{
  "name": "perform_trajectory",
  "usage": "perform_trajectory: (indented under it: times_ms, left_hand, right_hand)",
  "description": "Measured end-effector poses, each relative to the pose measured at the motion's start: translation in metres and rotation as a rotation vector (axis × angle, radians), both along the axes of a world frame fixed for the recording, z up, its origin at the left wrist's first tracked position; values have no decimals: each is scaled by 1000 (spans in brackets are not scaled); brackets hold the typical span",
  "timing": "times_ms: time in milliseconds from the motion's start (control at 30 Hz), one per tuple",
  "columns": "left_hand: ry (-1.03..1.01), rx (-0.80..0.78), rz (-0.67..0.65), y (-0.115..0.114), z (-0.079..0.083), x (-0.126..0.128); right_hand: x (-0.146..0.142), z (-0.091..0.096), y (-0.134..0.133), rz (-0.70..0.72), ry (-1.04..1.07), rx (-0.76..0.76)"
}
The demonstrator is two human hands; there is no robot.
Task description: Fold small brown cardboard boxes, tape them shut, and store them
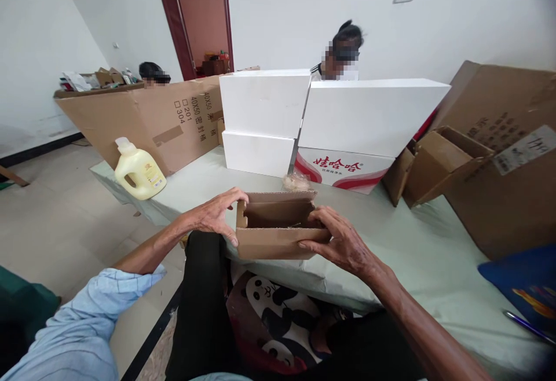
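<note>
A small brown cardboard box (pixel 273 243) rests at the front edge of the cloth-covered table, its top open toward me. At its left end my left hand (pixel 219 213) grips the side wall, fingers at the upper rim and thumb low on the front. My right hand (pixel 336 239) holds the right end, thumb on the front face and fingers curled over the rim into the opening. Something thin and light shows inside the box, too small to name. Just behind the box sits a small clear plastic bundle (pixel 297 182).
White boxes (pixel 264 103) stand stacked behind, beside a red-and-white printed carton (pixel 343 168). A yellow jug (pixel 139 169) and a large carton (pixel 174 120) stand left. More cardboard boxes (pixel 452 161), a blue item (pixel 525 282) and a pen (pixel 527 326) are right. Two people sit beyond.
</note>
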State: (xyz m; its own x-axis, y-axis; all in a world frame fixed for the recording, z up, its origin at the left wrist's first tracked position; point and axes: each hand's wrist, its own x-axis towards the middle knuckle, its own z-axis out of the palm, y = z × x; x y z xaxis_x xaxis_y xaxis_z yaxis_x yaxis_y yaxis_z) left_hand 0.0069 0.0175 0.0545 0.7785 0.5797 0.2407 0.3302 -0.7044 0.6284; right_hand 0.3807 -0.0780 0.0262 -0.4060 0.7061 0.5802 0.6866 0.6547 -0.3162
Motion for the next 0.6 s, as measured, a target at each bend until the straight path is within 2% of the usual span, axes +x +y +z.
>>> perform_trajectory:
  times_ms: [133,233,333,433,533,600]
  left_hand:
    - [-293,-39,206,-3,-28,2]
    - [-455,-49,368,-2,-49,9]
    - [-582,43,576,2,-63,22]
    - [-625,144,806,6,-69,38]
    - [-610,174,980,11,-67,55]
    - [-585,194,1044,15,-63,65]
  right_hand:
    - [-4,-13,-3,-128,264,88]
    - [-13,-20,-6,-190,381,108]
    - [-25,-26,-10,-237,502,117]
    - [-35,-37,-15,-362,636,125]
    - [-34,-54,-13,-428,693,1]
    - [-25,-66,-8,-372,693,-216]
